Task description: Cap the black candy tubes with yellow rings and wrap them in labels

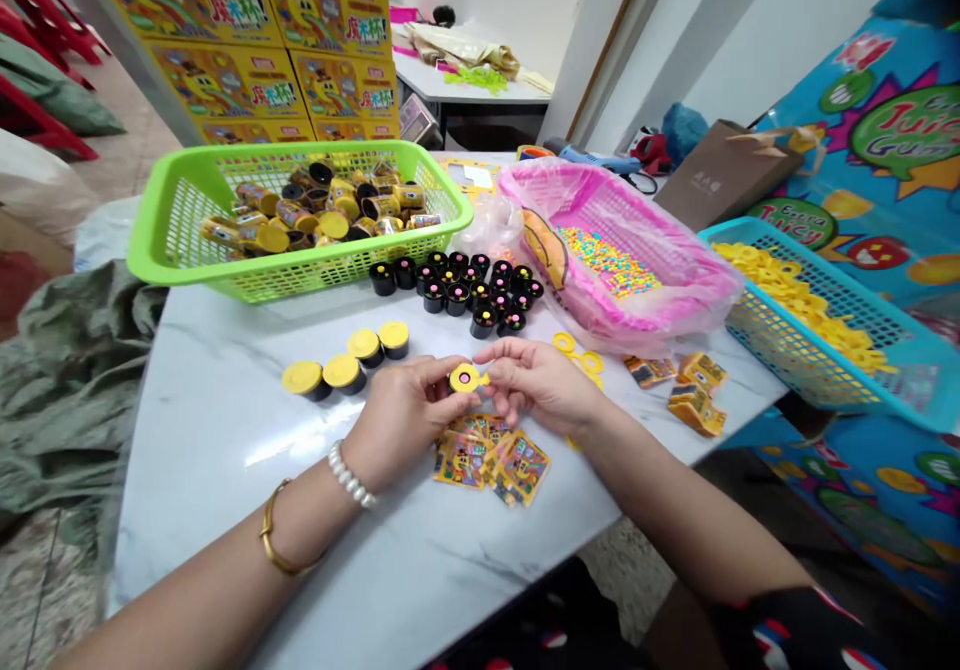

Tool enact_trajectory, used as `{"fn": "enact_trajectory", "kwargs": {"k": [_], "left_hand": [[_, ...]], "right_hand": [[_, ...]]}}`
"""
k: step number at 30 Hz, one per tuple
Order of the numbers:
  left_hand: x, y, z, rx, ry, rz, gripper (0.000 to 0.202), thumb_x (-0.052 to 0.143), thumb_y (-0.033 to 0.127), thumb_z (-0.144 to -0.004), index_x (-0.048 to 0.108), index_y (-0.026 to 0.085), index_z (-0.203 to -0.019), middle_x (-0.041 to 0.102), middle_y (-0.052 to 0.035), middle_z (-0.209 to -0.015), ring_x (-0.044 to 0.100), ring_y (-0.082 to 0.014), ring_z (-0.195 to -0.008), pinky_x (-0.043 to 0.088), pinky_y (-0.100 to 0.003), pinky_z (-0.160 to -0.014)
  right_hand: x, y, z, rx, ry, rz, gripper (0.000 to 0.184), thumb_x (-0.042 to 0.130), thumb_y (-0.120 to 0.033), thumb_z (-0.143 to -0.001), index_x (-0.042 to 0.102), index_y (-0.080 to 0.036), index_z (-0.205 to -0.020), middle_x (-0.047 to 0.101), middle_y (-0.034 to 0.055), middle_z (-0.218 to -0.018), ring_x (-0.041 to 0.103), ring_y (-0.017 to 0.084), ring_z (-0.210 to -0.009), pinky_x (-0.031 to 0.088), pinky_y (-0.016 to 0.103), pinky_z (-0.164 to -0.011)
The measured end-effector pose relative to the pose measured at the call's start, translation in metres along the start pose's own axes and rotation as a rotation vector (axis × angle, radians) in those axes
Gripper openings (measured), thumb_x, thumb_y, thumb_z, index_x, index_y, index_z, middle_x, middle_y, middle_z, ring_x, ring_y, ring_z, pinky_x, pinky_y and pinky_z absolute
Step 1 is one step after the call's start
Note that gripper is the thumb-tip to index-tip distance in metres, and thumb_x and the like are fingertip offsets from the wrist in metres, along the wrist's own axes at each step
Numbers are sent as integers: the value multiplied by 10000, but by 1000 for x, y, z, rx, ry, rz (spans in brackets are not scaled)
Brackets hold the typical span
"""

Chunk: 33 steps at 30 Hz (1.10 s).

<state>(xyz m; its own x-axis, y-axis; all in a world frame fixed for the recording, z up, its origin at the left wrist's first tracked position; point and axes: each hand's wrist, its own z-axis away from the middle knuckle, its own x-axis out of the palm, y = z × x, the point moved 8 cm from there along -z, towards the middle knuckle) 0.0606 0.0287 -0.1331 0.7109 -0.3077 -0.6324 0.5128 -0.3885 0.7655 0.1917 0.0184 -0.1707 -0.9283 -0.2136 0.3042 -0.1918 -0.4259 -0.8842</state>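
Between the fingers of my left hand (401, 400) is a small black cup with a yellow ring piece (474, 380) over its top. Something pink shows through the ring's hole. My right hand (544, 382) pinches the ring's narrow tab, and its fingertips cover part of it. Below both hands lie several printed stickers or cards (517, 468). Left of my left hand stand several black cups with yellow lids (345, 374). Farther back, a cluster of open black cups (457, 296) shows coloured bits inside. Loose yellow rings (591, 361) lie behind my right wrist.
A green basket (300, 275) holds wrapped cups at the back left. A pink plastic-lined basket (622, 322) contains coloured beads or candies. Yellow pieces fill a blue basket (795, 390) at the right. Folded printed pieces (696, 395) lie nearby. Yellow cartons (277, 60) are stacked behind.
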Motion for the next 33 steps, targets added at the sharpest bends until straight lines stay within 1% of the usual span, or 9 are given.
{"fn": "enact_trajectory", "kwargs": {"k": [3,8,13,17,20,25,27,30,33], "left_hand": [[2,0,-1,-2,-12,17,157,659,250,-807,747,219,-934,644,13,-684,551,-123,-614,392,-226,-579],[5,-4,0,-104,-58,135,211,656,250,-778,728,208,-971,642,27,-638,526,-111,-553,367,-215,-520],[23,-9,12,-439,-344,665,333,570,465,-856,646,167,-985,670,-24,-705,656,-149,-549,459,-218,-451],[21,-20,10,-607,-233,749,411,562,540,-860,624,136,-809,672,-47,-668,668,-146,-526,510,-227,-468],[26,-26,7,-636,-207,728,384,589,499,-855,646,127,-780,673,-42,-612,664,-138,-519,542,-239,-533],[25,-27,9,-563,-183,537,484,514,577,-849,664,126,-757,640,-29,-534,578,-128,-427,483,-239,-459],[14,-22,7,-446,-101,324,556,392,595,-892,687,127,-943,568,16,-453,477,-128,-340,373,-236,-374],[0,2,4,-168,34,-12,554,488,538,-873,587,169,-1274,619,28,-559,567,-162,-470,403,-258,-473],[2,17,7,-31,28,-267,438,549,429,-859,640,165,-1196,654,2,-634,605,-175,-569,421,-275,-566]], "right_hand": [[6,0,-8,-6,58,186,355,752,-387,-754,498,-192,-908,548,-110,-497,424,32,-322,296,116,-309],[14,-3,-16,-37,51,375,357,720,-399,-775,431,-211,-868,491,-134,-458,359,28,-316,236,119,-323],[16,3,-13,27,-61,346,403,636,-538,-819,434,-218,-958,527,-115,-460,475,81,-307,324,136,-294],[18,4,-13,53,-95,303,313,551,-496,-893,417,-225,-977,579,-92,-492,582,119,-369,461,177,-347],[19,-1,-14,-1,-64,379,211,521,-395,-934,414,-223,-991,535,-117,-450,529,94,-324,430,148,-328],[17,-2,-14,-39,2,422,154,521,-325,-947,427,-217,-1005,500,-130,-437,464,69,-284,322,116,-290],[15,-6,-15,-92,53,392,164,540,-309,-937,430,-213,-1012,498,-131,-445,450,66,-280,326,125,-296],[15,-9,-9,-118,70,385,151,510,-345,-948,449,-208,-962,508,-116,-453,465,70,-295,344,136,-314],[9,-25,10,-210,88,462,199,507,-394,-939,504,-196,-915,522,-94,-471,488,71,-324,358,144,-337]]}}
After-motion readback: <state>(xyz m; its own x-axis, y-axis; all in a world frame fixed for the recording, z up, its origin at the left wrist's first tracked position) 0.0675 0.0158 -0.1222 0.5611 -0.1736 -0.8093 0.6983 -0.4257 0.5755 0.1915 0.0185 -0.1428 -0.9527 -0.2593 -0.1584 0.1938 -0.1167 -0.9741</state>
